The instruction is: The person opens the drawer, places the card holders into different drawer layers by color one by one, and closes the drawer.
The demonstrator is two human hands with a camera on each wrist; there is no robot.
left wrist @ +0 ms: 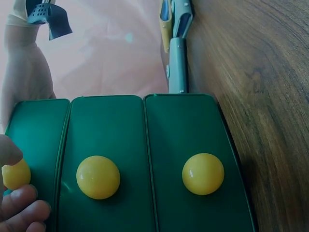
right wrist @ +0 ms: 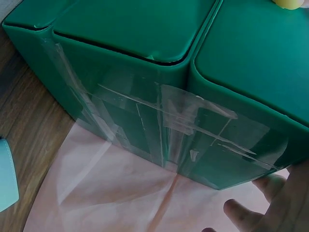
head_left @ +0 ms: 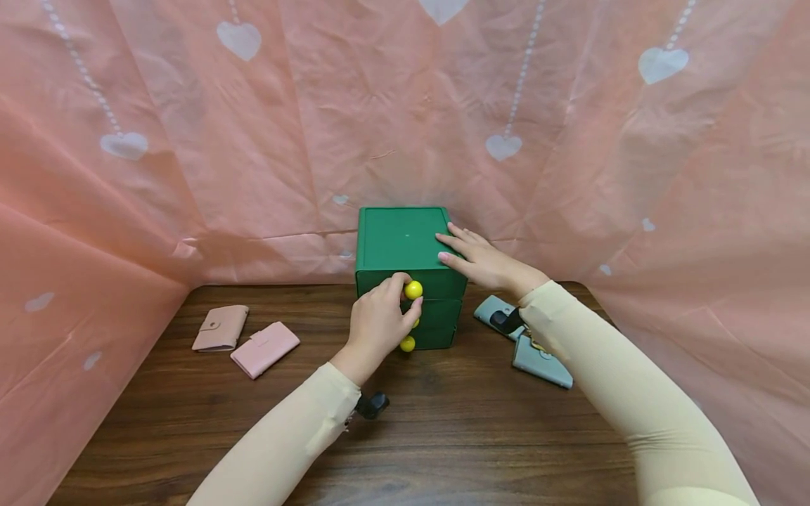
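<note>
Watching from my distant station, I see nearest me two cream sleeves (head_left: 285, 437), reaching in from the lower left and lower right over a dark wooden table (head_left: 443, 443); a small black device (head_left: 373, 405) sits at the left wrist and another (head_left: 506, 322) at the right; on the table to the left, a pink wallet (head_left: 265, 349) lies just beside a beige wallet (head_left: 221, 328); to the right, near the right forearm, two pale blue wallets (head_left: 542, 364) lie close together.

Farther in, at the middle, the left hand (head_left: 378, 318) has its thumb and fingers curled around the yellow top knob (head_left: 413, 289) of a green three-drawer cabinet (head_left: 405, 239); in my left wrist view the middle knob (left wrist: 98, 177) and bottom knob (left wrist: 203, 174) are untouched; the cabinet stands upright toward the back of the table, its knobs facing me.

The right hand (head_left: 486, 262) is open, fingers spread, resting at the cabinet's upper right edge and holding nothing; my right wrist view shows clear tape (right wrist: 181, 118) along that side; behind everything hangs a pink curtain (head_left: 392, 105) with white hearts.
</note>
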